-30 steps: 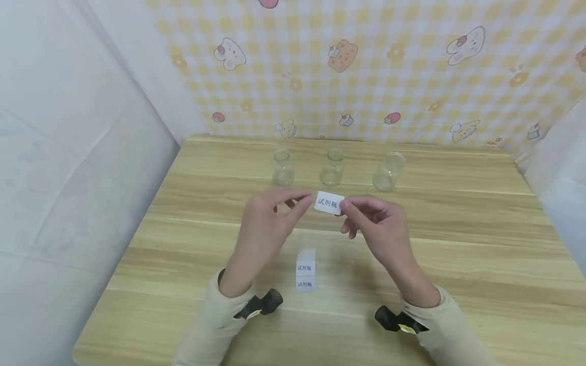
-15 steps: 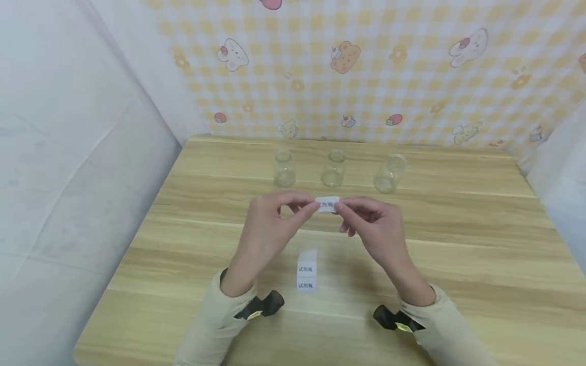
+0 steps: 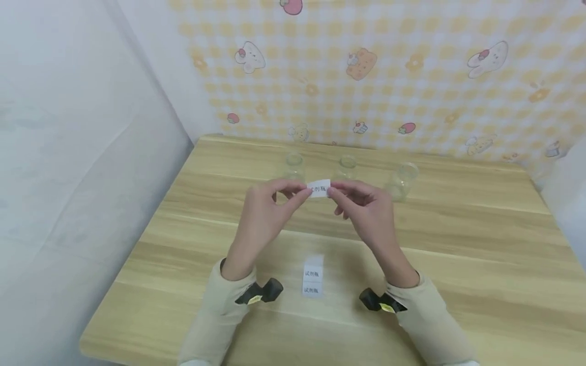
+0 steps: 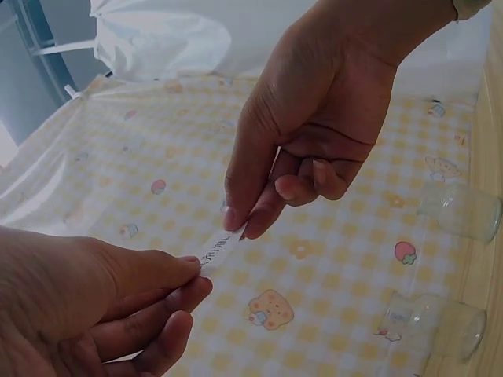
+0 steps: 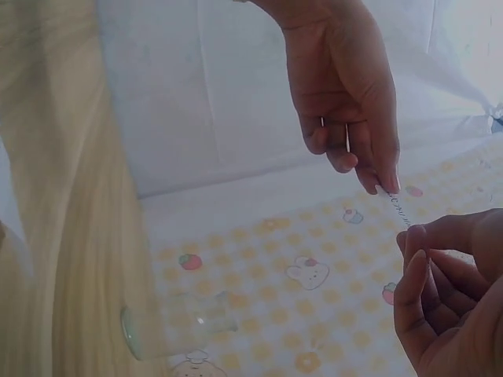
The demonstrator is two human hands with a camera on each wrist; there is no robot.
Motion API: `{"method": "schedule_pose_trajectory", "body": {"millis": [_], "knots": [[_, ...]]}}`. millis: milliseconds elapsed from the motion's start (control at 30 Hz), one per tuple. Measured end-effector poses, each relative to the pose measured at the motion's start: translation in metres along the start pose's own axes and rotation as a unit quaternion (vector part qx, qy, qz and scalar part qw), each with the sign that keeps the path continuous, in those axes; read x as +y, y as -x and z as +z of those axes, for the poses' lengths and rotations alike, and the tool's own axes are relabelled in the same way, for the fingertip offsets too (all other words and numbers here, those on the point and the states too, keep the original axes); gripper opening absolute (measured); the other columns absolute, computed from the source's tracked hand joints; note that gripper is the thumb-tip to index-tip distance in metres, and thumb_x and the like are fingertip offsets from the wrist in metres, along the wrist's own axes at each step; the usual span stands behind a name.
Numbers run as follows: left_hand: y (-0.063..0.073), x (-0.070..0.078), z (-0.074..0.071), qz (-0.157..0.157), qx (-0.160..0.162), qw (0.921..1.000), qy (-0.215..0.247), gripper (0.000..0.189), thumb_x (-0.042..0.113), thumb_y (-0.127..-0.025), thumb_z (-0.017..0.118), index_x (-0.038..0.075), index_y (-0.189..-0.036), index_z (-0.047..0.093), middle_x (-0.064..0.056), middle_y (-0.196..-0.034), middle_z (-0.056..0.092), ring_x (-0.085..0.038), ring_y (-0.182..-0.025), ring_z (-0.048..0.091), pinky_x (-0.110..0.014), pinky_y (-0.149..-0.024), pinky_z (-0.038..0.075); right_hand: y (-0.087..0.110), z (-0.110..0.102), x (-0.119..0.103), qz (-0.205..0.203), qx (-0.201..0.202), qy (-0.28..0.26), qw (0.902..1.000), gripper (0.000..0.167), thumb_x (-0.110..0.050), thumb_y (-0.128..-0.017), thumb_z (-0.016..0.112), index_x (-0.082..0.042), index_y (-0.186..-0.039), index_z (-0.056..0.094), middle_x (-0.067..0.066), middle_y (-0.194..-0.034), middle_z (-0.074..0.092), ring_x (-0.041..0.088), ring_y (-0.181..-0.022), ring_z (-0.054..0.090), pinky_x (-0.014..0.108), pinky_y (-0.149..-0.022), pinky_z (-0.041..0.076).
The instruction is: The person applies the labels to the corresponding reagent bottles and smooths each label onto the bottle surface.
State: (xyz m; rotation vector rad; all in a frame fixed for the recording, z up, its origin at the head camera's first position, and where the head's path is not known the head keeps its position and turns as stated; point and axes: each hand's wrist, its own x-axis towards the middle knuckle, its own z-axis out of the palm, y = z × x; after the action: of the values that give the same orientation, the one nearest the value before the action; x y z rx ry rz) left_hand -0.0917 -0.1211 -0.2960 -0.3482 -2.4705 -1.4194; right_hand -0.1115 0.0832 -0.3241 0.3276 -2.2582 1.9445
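While the left hand [image 3: 263, 218] pinches one end of a white printed label [image 3: 319, 188], the right hand [image 3: 368, 213] pinches the other — label held above the wooden table [image 3: 499, 264]; label strip [image 3: 313, 282] lying nearer, between the sleeves [image 3: 224, 302]; three clear glass jars [image 3: 294, 166] in a row beyond.

My left fingers [image 3: 297, 200] have the left end of a label [image 3: 319, 188], my right fingers [image 3: 343, 201] its right end, above the table [image 3: 458, 290]. Near me, between my sleeves [image 3: 212, 315], a strip [image 3: 313, 277] of labels lies on the table. Beyond it, on the far part, are a left jar [image 3: 294, 166], a middle jar [image 3: 347, 168] and a right jar [image 3: 402, 182] in a row. Behind the far edge is a cloth [image 3: 316, 63].
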Motion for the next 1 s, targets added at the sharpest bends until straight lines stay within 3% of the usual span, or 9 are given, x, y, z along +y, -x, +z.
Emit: {"method": "schedule_pose_trajectory", "body": {"millis": [200, 333, 567, 667, 833, 1000], "knots": [[-0.015, -0.02, -0.007, 0.007, 0.004, 1.0, 0.004, 0.012, 0.019, -0.095, 0.078, 0.009, -0.101, 0.081, 0.002, -0.087, 0.077, -0.013, -0.074, 0.061, -0.027, -0.055, 0.035, -0.024, 0.015, 0.007, -0.011, -0.021, 0.0, 0.9997, 0.016, -0.015, -0.094, 0.079, 0.0, -0.098, 0.078, 0.01, -0.088, 0.075, 0.017, -0.061, 0.067, 0.025, -0.056, 0.053], [-0.026, -0.039, -0.009, -0.022, -0.006, 0.9997, 0.003, 0.013, 0.021, -0.096, 0.077, 0.01, -0.101, 0.081, 0.001, -0.087, 0.078, -0.015, -0.075, 0.062, -0.03, -0.065, 0.042, -0.039, 0.024, 0.015, 0.0, -0.051, 0.019, 0.9985, 0.017, -0.016, -0.094, 0.078, 0.001, -0.097, 0.077, 0.013, -0.088, 0.073, 0.019, -0.06, 0.067, 0.026, -0.056, 0.054], [-0.04, -0.071, -0.008, -0.057, -0.018, 0.9982, -0.007, 0.015, 0.021, -0.096, 0.077, 0.008, -0.101, 0.081, -0.003, -0.091, 0.079, -0.02, -0.084, 0.065, -0.033, -0.066, 0.047, -0.059, 0.039, 0.033, -0.015, -0.079, 0.073, 0.9941, 0.018, -0.018, -0.096, 0.076, 0.0, -0.097, 0.077, 0.014, -0.09, 0.075, 0.014, -0.059, 0.067, 0.023, -0.053, 0.05], [-0.044, -0.082, -0.004, -0.07, -0.024, 0.9972, -0.011, 0.016, 0.021, -0.096, 0.077, 0.007, -0.102, 0.081, -0.005, -0.094, 0.079, -0.021, -0.088, 0.067, -0.034, -0.071, 0.049, -0.064, 0.043, 0.043, -0.013, -0.086, 0.088, 0.9924, 0.016, -0.016, -0.096, 0.076, 0.0, -0.096, 0.076, 0.014, -0.089, 0.075, 0.02, -0.06, 0.068, 0.022, -0.05, 0.048], [-0.049, -0.1, 0.002, -0.091, -0.038, 0.995, -0.014, 0.018, 0.021, -0.096, 0.076, 0.005, -0.104, 0.08, -0.007, -0.096, 0.079, -0.022, -0.09, 0.069, -0.036, -0.078, 0.053, -0.072, 0.049, 0.061, 0.014, -0.103, 0.092, 0.9903, 0.016, -0.013, -0.097, 0.075, 0.002, -0.098, 0.076, 0.015, -0.093, 0.075, 0.038, -0.067, 0.07, 0.021, -0.049, 0.048], [-0.05, -0.117, 0.007, -0.091, -0.037, 0.9948, -0.025, 0.015, 0.018, -0.095, 0.077, 0.004, -0.101, 0.08, -0.009, -0.1, 0.078, -0.024, -0.087, 0.069, -0.036, -0.074, 0.055, -0.076, 0.056, 0.076, 0.032, -0.115, 0.114, 0.9863, 0.017, -0.015, -0.097, 0.075, 0.001, -0.099, 0.077, 0.018, -0.091, 0.075, 0.044, -0.068, 0.069, 0.02, -0.046, 0.042]]}}
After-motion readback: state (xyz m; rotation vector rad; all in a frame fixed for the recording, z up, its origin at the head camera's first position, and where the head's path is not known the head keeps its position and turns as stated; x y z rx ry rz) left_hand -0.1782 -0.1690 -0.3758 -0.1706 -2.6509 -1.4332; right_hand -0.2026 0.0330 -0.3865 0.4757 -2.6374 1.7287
